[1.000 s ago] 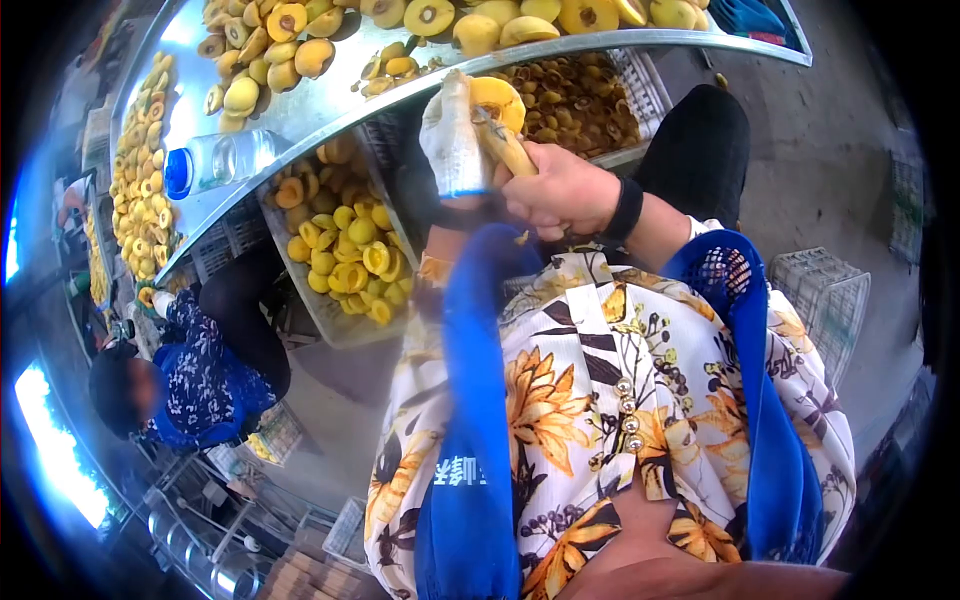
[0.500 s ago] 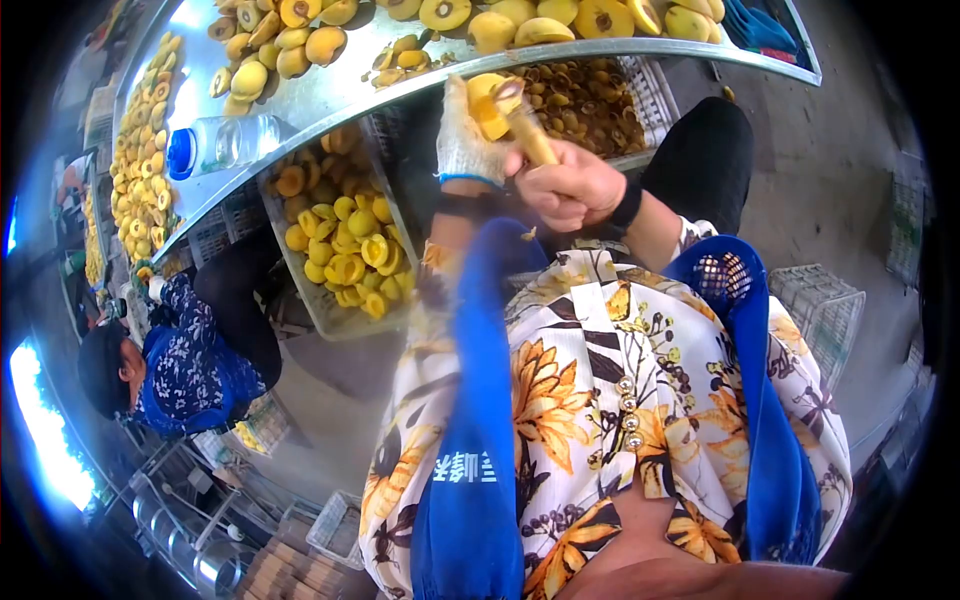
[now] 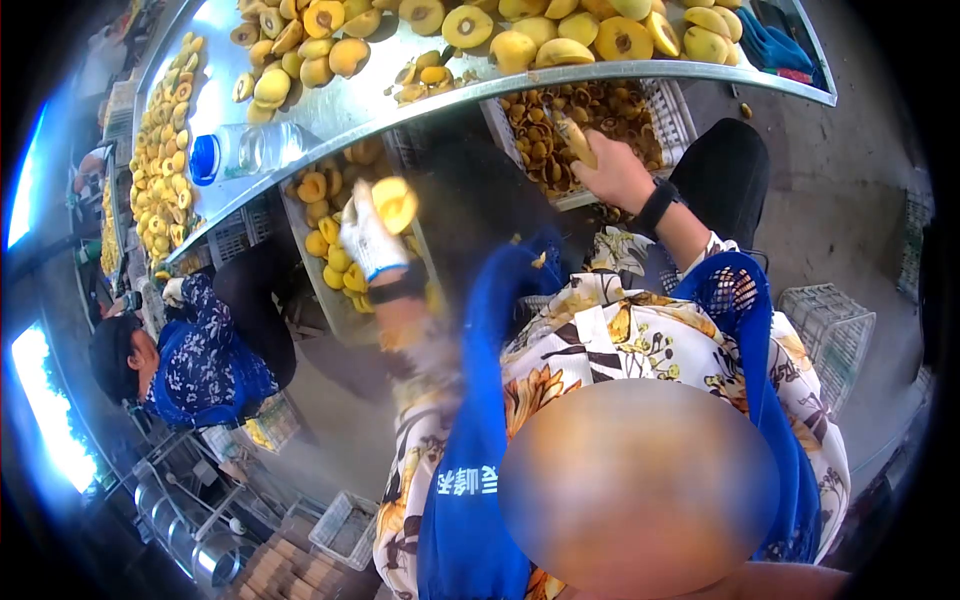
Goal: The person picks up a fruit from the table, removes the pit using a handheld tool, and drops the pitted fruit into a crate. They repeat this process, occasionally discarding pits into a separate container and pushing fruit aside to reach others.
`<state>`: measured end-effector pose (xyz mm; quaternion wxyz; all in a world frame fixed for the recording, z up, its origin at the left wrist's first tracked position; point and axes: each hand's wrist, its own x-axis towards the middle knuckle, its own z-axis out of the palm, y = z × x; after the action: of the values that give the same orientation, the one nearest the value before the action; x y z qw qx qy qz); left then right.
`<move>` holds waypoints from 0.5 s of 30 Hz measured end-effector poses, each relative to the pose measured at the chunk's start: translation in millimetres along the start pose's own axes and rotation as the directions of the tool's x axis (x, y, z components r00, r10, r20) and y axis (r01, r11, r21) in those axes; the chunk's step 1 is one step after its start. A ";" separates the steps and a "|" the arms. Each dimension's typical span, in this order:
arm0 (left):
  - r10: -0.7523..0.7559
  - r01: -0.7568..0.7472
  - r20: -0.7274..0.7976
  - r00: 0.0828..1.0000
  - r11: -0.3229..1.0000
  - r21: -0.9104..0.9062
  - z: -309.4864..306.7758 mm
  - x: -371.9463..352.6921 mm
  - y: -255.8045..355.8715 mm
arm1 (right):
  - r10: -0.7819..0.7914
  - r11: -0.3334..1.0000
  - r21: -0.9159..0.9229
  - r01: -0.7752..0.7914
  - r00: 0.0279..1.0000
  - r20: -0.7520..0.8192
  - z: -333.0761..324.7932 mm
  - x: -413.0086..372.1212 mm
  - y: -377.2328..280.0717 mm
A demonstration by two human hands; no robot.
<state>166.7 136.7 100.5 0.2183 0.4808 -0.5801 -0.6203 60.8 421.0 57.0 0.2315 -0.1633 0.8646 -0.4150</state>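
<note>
My left hand [image 3: 368, 238], in a white knit glove, holds a yellow peach half [image 3: 394, 205], cut face showing. It is above a crate [image 3: 425, 262] containing several yellow peach halves [image 3: 340, 262]. My right hand [image 3: 618, 175] is bare and wrapped round the wooden handle of a pitting tool [image 3: 576, 143]. The tool's far end is hard to make out against the scraps behind it. Under the tool is a white plastic crate [image 3: 678, 112] of brown pits and scraps [image 3: 540, 125].
A metal table [image 3: 350, 105] bears many cut peaches [image 3: 465, 27], a blue-capped clear bottle [image 3: 250, 150] and a blue cloth [image 3: 775, 45]. At left sits a co-worker [image 3: 205, 355]. Another crate [image 3: 825, 325] stands on the floor at right.
My left hand has moved left with the peach half, from under the table edge to over the crate of halves. My right hand has drawn the tool away rightward, over the scrap crate.
</note>
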 end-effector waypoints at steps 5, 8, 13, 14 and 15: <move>0.643 -0.568 0.207 0.737 0.425 0.704 -3.0 66.4 8.0 | 0.016 0.996 0.084 -0.016 1.000 0.010 15.3 4.1 2.5; 0.611 -0.819 0.616 0.497 0.096 0.566 104.6 32.3 64.5 | -0.014 0.993 0.121 0.012 1.000 0.010 6.5 -0.8 -18.1; 0.249 -0.636 0.605 0.757 0.062 0.770 246.3 70.2 44.7 | 0.008 0.999 0.036 -0.008 1.000 0.011 -23.9 -16.3 -47.7; 0.179 -0.595 0.576 0.798 0.080 0.800 256.4 73.1 44.2 | -0.003 0.999 0.052 0.005 0.999 -0.037 -26.7 -17.7 -46.9; 0.188 -0.562 0.542 0.819 0.078 0.823 261.5 75.2 41.0 | -0.014 0.997 0.070 0.019 0.997 -0.082 -28.3 -19.3 -44.6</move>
<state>-100.4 198.2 77.5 -0.0693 0.2385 -0.9638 -0.0970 65.9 421.5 113.0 0.1983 -0.1451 0.8567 -0.4534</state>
